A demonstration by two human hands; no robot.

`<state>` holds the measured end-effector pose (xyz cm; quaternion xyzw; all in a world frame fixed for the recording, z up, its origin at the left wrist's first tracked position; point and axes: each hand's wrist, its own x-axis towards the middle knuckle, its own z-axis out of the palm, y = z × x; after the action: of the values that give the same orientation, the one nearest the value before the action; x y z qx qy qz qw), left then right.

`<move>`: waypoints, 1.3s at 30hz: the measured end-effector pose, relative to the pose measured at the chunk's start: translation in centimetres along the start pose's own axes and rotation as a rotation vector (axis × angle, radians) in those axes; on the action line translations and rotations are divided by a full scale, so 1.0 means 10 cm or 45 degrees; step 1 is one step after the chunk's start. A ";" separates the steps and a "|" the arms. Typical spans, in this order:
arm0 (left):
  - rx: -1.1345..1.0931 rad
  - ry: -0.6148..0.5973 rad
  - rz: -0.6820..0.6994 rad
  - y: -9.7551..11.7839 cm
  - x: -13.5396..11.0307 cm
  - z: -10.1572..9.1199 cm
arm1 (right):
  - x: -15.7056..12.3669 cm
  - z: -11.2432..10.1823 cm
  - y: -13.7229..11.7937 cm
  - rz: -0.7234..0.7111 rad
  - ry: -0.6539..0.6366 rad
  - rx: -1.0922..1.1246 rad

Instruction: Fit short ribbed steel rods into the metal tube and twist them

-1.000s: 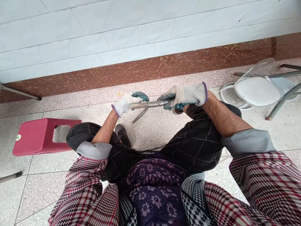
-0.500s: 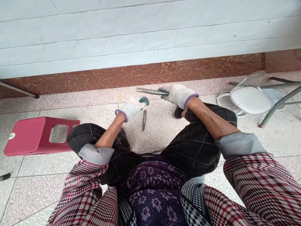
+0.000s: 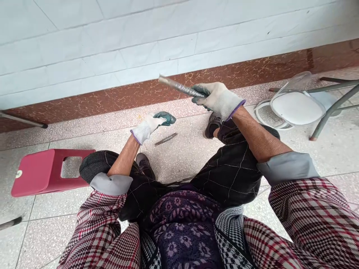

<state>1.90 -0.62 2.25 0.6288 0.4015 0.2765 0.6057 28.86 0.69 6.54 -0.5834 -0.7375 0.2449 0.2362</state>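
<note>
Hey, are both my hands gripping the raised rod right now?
No, only the right hand grips the rod, while the left hand is apart from it, lower in the view.

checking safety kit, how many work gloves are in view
2: one glove on the left hand, another glove on the right hand, which holds a rod.

The stick (image 3: 179,87) was brown and silver. The gloves (image 3: 220,100) were white and green, edged purple. The trousers (image 3: 232,175) were black, white-checked; the stool (image 3: 35,172) was red.
</note>
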 end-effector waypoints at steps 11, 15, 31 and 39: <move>-0.532 -0.098 0.160 0.29 -0.09 0.00 | 0.10 -0.39 -0.81 -0.118 0.169 0.689; -0.485 0.025 0.170 0.27 -0.12 0.02 | 0.09 -0.41 -0.94 -0.061 0.221 0.901; 0.187 0.814 0.505 0.63 -0.41 -0.12 | 0.04 -0.21 -0.62 -0.048 0.054 1.388; 0.053 0.820 0.441 0.86 -0.58 -0.24 | 0.10 -0.05 -0.58 -0.020 0.039 1.491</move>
<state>-1.63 -3.69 11.78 0.5802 0.4648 0.5507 0.3796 24.66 0.59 10.65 -0.3537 -0.4802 0.6015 0.5316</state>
